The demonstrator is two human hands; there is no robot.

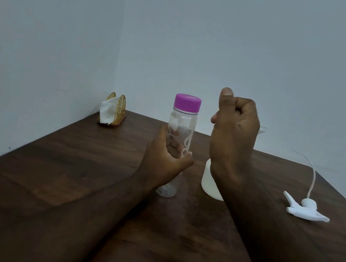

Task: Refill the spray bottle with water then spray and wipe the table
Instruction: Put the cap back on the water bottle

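A clear water bottle [180, 132] with a purple cap [187, 102] stands upright on the dark wooden table [70, 159]. My left hand [166, 155] grips its lower body. My right hand [233, 132] is raised beside the cap with fingers curled and thumb up, holding nothing I can see. Behind my right wrist stands the white spray bottle body [210, 183], mostly hidden. Its white trigger head [306, 208] with the dip tube [312, 176] lies on the table to the right, detached from the bottle.
A gold napkin holder with white tissues [113, 111] sits at the far left corner against the wall. Walls close off the table's back and left sides. The table's right edge runs just behind the trigger head.
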